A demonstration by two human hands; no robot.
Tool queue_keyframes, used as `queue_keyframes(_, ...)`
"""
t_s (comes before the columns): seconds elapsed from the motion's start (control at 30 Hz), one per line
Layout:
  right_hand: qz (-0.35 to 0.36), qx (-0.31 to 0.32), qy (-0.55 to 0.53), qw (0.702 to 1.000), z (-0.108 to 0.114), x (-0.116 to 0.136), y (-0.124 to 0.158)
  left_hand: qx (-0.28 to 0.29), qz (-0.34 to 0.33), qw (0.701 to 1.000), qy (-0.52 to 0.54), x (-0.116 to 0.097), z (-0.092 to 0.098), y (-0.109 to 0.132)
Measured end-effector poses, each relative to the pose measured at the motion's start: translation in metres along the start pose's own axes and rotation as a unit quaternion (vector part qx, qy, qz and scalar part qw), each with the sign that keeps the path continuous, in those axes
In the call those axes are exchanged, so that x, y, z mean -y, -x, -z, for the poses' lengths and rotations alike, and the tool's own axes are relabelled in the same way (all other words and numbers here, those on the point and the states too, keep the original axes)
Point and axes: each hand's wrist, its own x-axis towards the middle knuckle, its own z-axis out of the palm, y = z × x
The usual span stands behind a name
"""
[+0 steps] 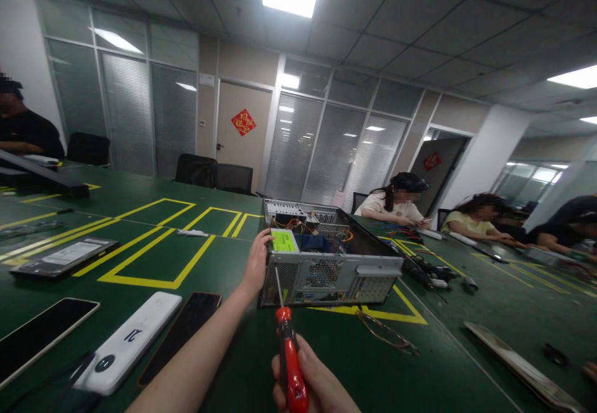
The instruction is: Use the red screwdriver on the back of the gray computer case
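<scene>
An opened desktop computer case [349, 276] lies on its side on the green table, its rear panel facing me and the parts inside showing. A power supply with a bright green label [283, 241] sits in its near left corner. My left hand [256, 264] presses against that corner, fingers closed over its edge. My right hand [311, 372] is wrapped round the red and black handle of a screwdriver [290, 357]. The shaft points up and away from me, its tip at the perforated rear panel by the power supply; whether it touches a screw I cannot tell.
A hard drive [65, 257], a white power bank [128, 341], phones [181, 335] and a loop of thin wire [389, 333] lie on the table [224, 363]. Dark cables [429, 270] lie right of the case. Several people [396, 201] sit round the table. Yellow tape marks rectangles.
</scene>
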Motion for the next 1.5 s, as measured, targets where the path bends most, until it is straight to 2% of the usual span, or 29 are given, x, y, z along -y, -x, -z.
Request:
queue_keyframes(0.1, -0.007, 0.007, -0.002, 1.0, -0.009, 0.01, 0.006, 0.0, 0.001, 1.0, 0.001, 0.0, 0.0, 0.0)
queue_keyframes(0.17, -0.028, 0.037, -0.006, 0.999, -0.013, 0.015, 0.008, 0.001, 0.004, 1.0, 0.001, 0.0, 0.0, 0.0)
queue_keyframes(0.3, -0.028, 0.063, -0.066, 0.995, -0.01, 0.011, 0.006, 0.004, 0.005, 1.0, -0.001, 0.0, 0.0, 0.0)
queue_keyframes(0.47, 0.011, 0.0, -0.122, 0.992, -0.001, 0.006, 0.003, -0.006, -0.002, 1.0, 0.005, 0.004, -0.001, -0.001)
queue_keyframes(0.7, -0.011, -0.072, -0.094, 0.993, -0.011, 0.022, 0.009, 0.0, 0.001, 1.0, 0.004, 0.004, -0.001, -0.001)
queue_keyframes(0.93, -0.005, -0.103, -0.11, 0.989, 0.0, 0.011, -0.002, -0.005, -0.009, 1.0, -0.003, 0.003, -0.002, -0.001)
queue_keyframes(1.23, -0.031, -0.125, -0.128, 0.983, -0.008, 0.02, 0.003, -0.007, -0.003, 1.0, -0.003, 0.005, -0.002, -0.001)
queue_keyframes(1.5, -0.036, -0.214, -0.154, 0.964, -0.016, 0.021, 0.005, -0.011, -0.009, 1.0, 0.0, 0.005, -0.001, -0.001)
